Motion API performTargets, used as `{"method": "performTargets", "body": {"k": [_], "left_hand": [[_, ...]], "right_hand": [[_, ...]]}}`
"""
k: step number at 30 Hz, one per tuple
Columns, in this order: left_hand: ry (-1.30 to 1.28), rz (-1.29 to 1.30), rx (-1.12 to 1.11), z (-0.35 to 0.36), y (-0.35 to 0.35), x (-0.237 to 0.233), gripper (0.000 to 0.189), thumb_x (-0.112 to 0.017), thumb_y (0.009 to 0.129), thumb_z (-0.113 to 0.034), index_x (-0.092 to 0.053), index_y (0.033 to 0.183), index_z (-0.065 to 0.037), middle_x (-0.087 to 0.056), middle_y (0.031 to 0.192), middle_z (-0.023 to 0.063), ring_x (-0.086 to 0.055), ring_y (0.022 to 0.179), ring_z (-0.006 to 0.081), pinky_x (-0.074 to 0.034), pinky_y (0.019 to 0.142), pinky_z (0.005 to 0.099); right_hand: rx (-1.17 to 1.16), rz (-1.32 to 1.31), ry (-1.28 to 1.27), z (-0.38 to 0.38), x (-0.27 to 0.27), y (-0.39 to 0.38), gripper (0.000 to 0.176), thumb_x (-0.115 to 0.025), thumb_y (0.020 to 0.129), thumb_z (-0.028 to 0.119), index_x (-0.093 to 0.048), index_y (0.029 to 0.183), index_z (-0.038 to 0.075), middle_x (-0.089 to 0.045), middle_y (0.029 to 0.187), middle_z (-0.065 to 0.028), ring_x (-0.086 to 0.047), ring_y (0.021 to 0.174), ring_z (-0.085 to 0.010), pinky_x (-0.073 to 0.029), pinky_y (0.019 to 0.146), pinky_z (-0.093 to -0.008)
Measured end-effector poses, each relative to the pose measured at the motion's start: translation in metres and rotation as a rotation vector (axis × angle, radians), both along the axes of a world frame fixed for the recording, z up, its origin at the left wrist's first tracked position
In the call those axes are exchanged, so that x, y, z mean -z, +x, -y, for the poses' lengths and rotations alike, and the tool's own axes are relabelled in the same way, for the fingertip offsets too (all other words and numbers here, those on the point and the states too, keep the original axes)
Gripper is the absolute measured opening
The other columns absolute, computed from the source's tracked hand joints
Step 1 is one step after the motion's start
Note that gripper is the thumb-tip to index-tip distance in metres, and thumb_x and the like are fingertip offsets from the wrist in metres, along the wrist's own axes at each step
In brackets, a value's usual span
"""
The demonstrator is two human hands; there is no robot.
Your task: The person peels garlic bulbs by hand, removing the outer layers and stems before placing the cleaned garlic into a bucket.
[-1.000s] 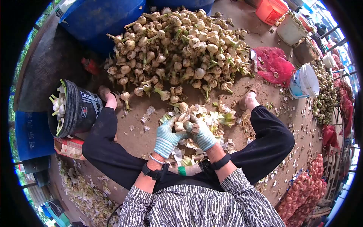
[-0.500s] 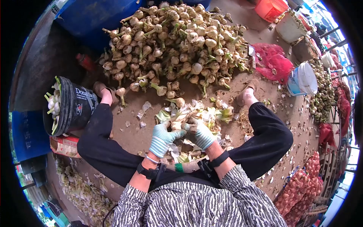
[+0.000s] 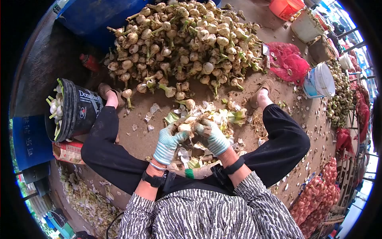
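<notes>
A dirt floor (image 3: 137, 141) is serving as the work surface in an open yard, and the person is sitting on it with legs spread.

Between the knees, the left hand (image 3: 167, 141) and the right hand (image 3: 213, 137), both gloved, are clenching one garlic bulb (image 3: 185, 127) from either side, fingertips pressing into its top. Judging by the grip, the hands are stripping the dirty outer skin. The next move would call for pinching a loose edge and tearing it away without cracking the cloves apart.

Just beyond the hands, a heap of torn skins (image 3: 217, 115) is lying on the floor. Farther out, one big pile of uncleaned garlic (image 3: 187, 44) is spreading in front of a blue barrel (image 3: 103, 16), with far too many bulbs to count.

By the left knee, one black bucket (image 3: 81, 111) is lying tipped, with pale cleaned bulbs showing at its mouth.

On the right there are:
- one red mesh bag (image 3: 288, 61)
- at least two white buckets (image 3: 320, 81)
- several red net sacks (image 3: 318, 199) stacked near the edge
</notes>
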State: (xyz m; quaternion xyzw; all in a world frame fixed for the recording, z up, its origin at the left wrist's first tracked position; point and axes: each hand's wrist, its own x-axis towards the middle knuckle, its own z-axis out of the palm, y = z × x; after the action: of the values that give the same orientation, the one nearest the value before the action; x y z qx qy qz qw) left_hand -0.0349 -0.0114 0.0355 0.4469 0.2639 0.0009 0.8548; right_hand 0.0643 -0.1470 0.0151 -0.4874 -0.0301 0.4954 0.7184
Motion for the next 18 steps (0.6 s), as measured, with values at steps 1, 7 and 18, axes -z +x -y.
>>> {"method": "performTargets", "body": {"k": [1, 7, 18], "left_hand": [[0.168, 0.038, 0.011, 0.001, 0.001, 0.000, 0.058, -0.072, 0.072, -0.020, -0.047, 0.117, 0.005, -0.058, 0.104, 0.0084, -0.057, 0.087, 0.0134, -0.049, 0.075, 0.0246], [0.402, -0.010, -0.040, 0.014, 0.004, -0.007, 0.047, -0.071, 0.071, -0.007, -0.052, 0.112, 0.005, -0.061, 0.093, 0.0079, -0.058, 0.078, 0.0111, -0.051, 0.065, 0.0231], [0.685, -0.017, 0.126, 0.005, 0.006, -0.023, 0.046, -0.071, 0.072, -0.016, -0.054, 0.110, 0.003, -0.061, 0.093, 0.0066, -0.057, 0.083, 0.0122, -0.047, 0.073, 0.0252]], "right_hand": [[-0.012, 0.221, -0.012, -0.001, 0.000, -0.001, 0.020, -0.057, 0.083, 0.016, -0.056, 0.096, 0.001, -0.059, 0.080, -0.0046, -0.056, 0.067, -0.0118, -0.046, 0.060, -0.0244], [0.019, -0.101, -0.123, -0.012, -0.014, -0.008, 0.025, -0.057, 0.084, 0.022, -0.055, 0.100, 0.003, -0.060, 0.085, -0.0047, -0.057, 0.069, -0.0113, -0.048, 0.061, -0.0261], [0.086, -0.234, -0.016, 0.006, -0.004, -0.007, 0.024, -0.059, 0.079, 0.009, -0.055, 0.100, -0.001, -0.059, 0.084, -0.0038, -0.055, 0.071, -0.0106, -0.047, 0.063, -0.0243]]}}
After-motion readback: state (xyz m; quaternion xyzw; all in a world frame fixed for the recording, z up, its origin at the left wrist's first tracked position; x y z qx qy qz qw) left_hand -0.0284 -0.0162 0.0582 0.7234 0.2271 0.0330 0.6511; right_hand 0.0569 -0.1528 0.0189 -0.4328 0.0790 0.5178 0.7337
